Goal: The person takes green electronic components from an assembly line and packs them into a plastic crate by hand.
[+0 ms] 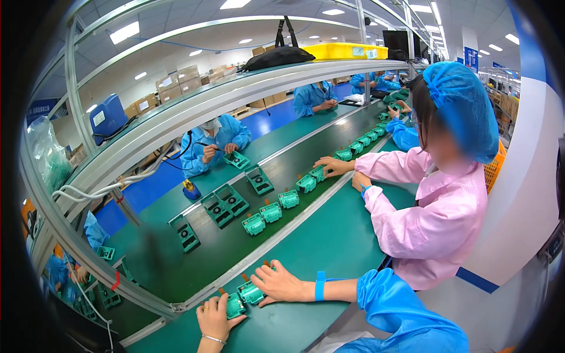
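Note:
At the near edge of the bench, my left hand (214,319), with a bracelet at the wrist, closes its fingers and thumb about a small green plastic housing (235,306). Right beside it, my right hand (280,282) curls over a second green housing (252,293), partly hidden by the fingers. That wrist wears a blue strap (320,286) below a blue sleeve. Small orange-brown tabs stick up from the housings. Both pieces rest at the green bench top (306,250), next to the metal rail.
Beyond the rail a conveyor (176,270) carries more green housings (271,212) and dark green trays with round black parts (225,206). A person in pink (429,206) reaches over it at my right. Opposite, a person in blue (218,144) handles a green piece. A metal shelf frame (194,109) spans overhead.

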A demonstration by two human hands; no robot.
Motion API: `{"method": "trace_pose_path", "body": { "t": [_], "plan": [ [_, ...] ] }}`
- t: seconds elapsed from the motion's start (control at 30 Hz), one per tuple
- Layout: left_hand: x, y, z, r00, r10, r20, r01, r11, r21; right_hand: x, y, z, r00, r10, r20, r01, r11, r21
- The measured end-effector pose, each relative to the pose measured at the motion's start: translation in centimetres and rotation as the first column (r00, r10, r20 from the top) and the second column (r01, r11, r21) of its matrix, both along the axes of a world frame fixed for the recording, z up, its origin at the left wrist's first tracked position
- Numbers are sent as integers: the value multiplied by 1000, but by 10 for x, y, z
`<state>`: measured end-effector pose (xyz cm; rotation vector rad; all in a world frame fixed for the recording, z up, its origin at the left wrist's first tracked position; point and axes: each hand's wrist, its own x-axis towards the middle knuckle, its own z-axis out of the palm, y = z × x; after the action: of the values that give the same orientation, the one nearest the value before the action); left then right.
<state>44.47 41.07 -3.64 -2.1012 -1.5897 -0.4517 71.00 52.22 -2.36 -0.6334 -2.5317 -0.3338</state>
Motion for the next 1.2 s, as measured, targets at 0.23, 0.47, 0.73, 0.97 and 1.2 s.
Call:
{"method": "trace_pose_path", "body": {
  "t": [0.23, 0.47, 0.73, 0.97, 1.2],
  "plan": [
    [17, -3, -4, 994, 112, 18, -113, 993, 42, 0, -10, 0, 1000, 17, 25, -16, 1000, -14],
    [26, -9, 8, 984, 126, 125, -138, 986, 90, 12, 42, 50, 977, 11, -214, -17, 1000, -26],
    [20, -14, 3, 975, -2, 223, -50, 973, 227, 22, 195, 32, 976, -219, -2, 212, 951, -226],
    [13, -11, -4, 957, -37, 287, -37, 968, 247, 1, 234, 3, 958, -237, 165, 264, 949, -172],
    [11, -15, 0, 953, -71, 294, -3, 970, 242, -7, 221, 1, 981, -184, 67, 174, 976, 134]
  ]
}}
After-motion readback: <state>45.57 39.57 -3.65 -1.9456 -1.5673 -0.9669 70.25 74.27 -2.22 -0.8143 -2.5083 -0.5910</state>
